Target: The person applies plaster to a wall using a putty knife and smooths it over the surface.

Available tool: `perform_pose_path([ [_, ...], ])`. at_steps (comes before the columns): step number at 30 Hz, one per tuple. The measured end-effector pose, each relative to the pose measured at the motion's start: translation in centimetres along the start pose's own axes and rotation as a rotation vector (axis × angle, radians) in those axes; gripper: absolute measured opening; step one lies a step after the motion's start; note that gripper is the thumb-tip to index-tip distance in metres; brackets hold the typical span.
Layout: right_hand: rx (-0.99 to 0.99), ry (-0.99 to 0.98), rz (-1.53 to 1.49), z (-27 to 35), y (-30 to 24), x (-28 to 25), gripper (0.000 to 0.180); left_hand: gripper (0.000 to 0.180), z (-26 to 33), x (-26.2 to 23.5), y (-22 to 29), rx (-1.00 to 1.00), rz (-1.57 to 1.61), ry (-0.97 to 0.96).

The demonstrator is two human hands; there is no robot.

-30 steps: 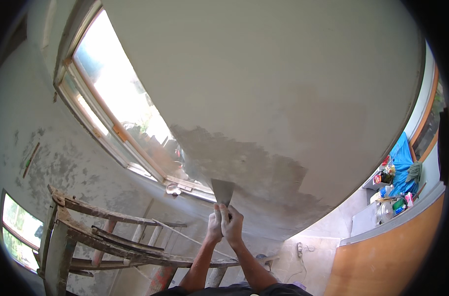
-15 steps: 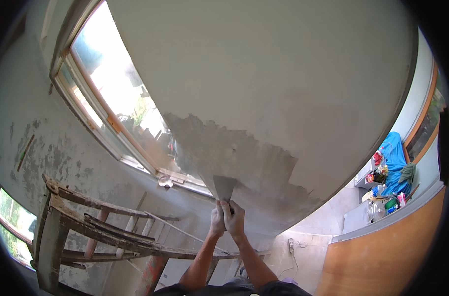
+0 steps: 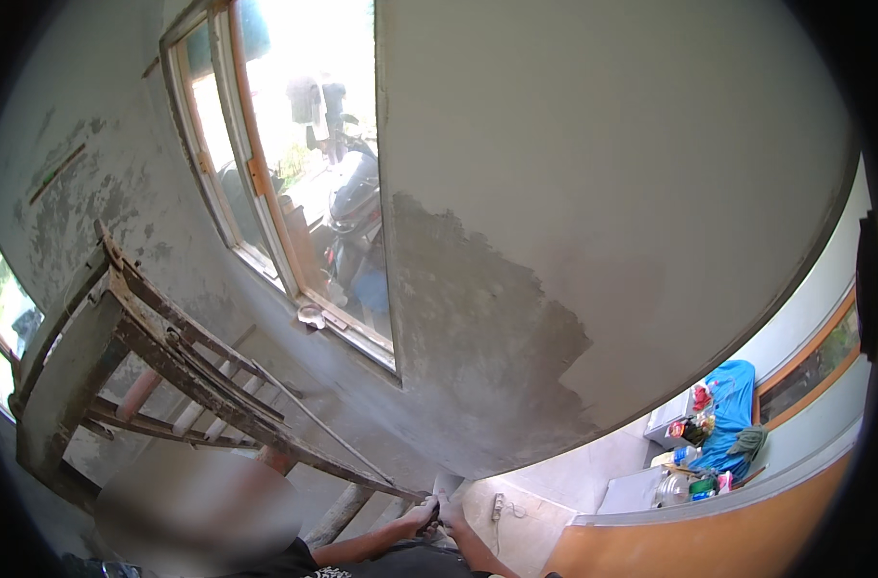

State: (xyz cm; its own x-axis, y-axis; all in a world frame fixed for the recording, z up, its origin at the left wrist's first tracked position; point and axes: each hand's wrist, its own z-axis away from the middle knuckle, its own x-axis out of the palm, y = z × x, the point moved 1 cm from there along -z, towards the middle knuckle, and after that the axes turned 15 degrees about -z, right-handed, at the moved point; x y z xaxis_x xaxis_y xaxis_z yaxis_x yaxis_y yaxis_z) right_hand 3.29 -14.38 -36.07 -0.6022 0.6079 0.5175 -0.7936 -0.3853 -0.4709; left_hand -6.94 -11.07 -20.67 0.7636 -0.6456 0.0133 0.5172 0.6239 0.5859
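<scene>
Low in the view, my left hand (image 3: pixel 421 516) and my right hand (image 3: pixel 452 520) are close together, both closed round the handle of a wide scraper (image 3: pixel 448 485). Its flat metal blade points up and away from me, near the foot of the wall (image 3: pixel 641 135); whether it touches the wall I cannot tell. Above the blade, a rough-edged darker grey patch (image 3: pixel 478 318) stands out against the paler coating around it. Pale dust covers my fingers, and the handle is mostly hidden in them.
A worn wooden stepladder (image 3: pixel 211 387) stands close on my left. Beyond it is a window (image 3: pixel 259 183) with a small pale object (image 3: pixel 311 317) on its sill. On the right, a blue sheet (image 3: pixel 733 414) lies behind bottles and tubs. A power strip (image 3: pixel 498 508) rests on the floor.
My hands and the scraper have come down and closer to my body. The view has turned, so the window and ladder sit differently. Both hands still grip the scraper.
</scene>
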Motion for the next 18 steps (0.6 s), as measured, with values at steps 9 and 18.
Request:
perform_pose_path([
  [9,-0.538,-0.122,0.824,13.7,-14.9,15.3,0.036,0.046,3.0,-1.9,6.3,0.522,-0.27,0.604],
  [18,-0.867,-0.651,1.668,29.1,-33.0,31.2,0.032,0.028,11.5,-7.5,14.6,0.849,-0.147,0.999],
])
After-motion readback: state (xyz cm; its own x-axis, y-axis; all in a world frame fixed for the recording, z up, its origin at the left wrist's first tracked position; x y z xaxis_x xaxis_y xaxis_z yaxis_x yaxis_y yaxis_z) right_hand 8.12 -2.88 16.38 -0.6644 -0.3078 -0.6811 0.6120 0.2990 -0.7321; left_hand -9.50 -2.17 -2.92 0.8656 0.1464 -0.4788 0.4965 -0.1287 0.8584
